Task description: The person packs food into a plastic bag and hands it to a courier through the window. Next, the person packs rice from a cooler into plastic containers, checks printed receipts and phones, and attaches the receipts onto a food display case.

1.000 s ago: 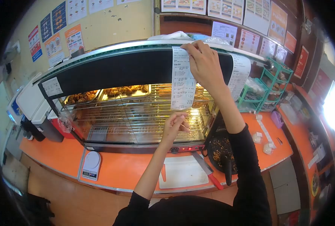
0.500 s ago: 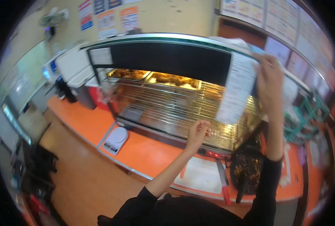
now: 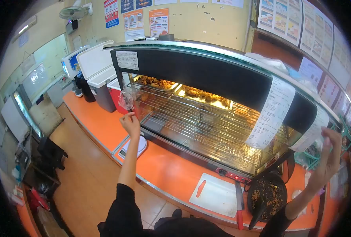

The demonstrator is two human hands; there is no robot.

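Observation:
My left hand is raised at the left end of the glass food warmer. Its fingers are curled together just below a crumpled clear plastic bag; what they hold, if anything, is hidden. At the right end, my right hand has its fingers apart, close to a printed paper slip hanging from the warmer's top. Another long paper slip hangs beside it over the front. Inside the warmer, trays of fried food sit under warm light above wire racks.
On the orange counter are a white kitchen scale, a white cutting board, a red-handled knife and a black pan with browned bits. A grey cooler with a white lid stands left. A green basket is far right.
My left hand has moved left, from the warmer's front to its left end. My right hand has come down and away from the long slip. The view has shifted; a second slip now shows.

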